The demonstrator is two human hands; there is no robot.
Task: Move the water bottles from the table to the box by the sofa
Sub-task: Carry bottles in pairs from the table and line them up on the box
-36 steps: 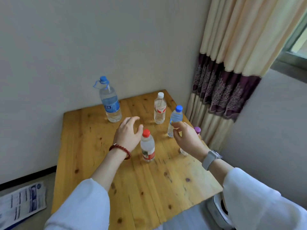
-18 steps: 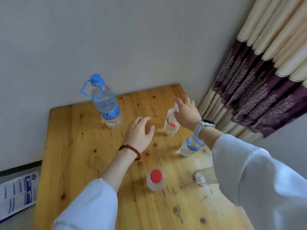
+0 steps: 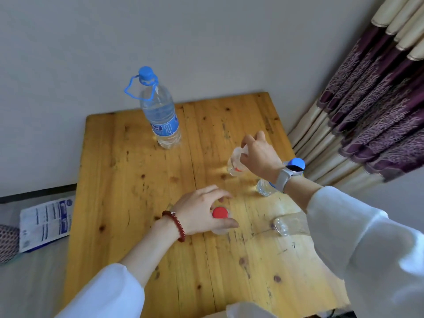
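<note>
Within the last half-second your left hand (image 3: 202, 210) dropped and curled around the red-capped bottle (image 3: 220, 220), while your right hand (image 3: 259, 154) kept gripping the white-capped bottle (image 3: 236, 164), both standing on the wooden table (image 3: 128, 180), unlifted.

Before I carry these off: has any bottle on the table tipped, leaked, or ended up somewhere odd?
Nothing stands out. The large bottle with the blue carry loop stands upright; no puddle shows on the table. The left hand grips the red-capped bottle, and the right hand grips another bottle's top. Sleeves partly hide two more.
</note>
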